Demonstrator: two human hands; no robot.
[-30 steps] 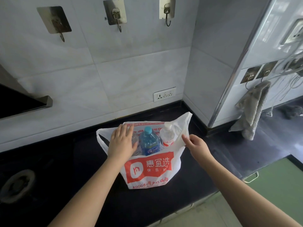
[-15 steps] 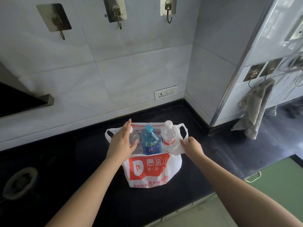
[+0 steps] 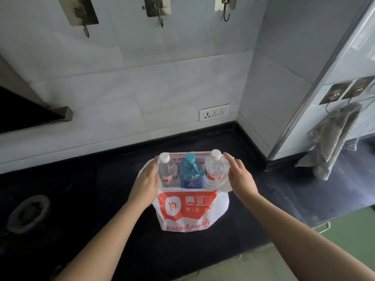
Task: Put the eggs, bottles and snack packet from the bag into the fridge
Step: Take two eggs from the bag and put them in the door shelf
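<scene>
White-capped and blue-capped bottles (image 3: pixel 190 173) stand upright, caps up; each flat hand (image 3: pixel 145 181) (image 3: pixel 240 177) presses the bag (image 3: pixel 192 211).

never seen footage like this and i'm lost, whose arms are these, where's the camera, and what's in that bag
The camera is worn on a person's head, looking down at their own bare arms. On the black stone counter stands a white plastic shopping bag with red print. Three bottles stand upright inside: a clear white-capped bottle, a blue bottle with a blue cap and another clear white-capped bottle. The left hand and right hand lie against the bag's two sides with fairly straight fingers. No eggs or snack packet show.
</scene>
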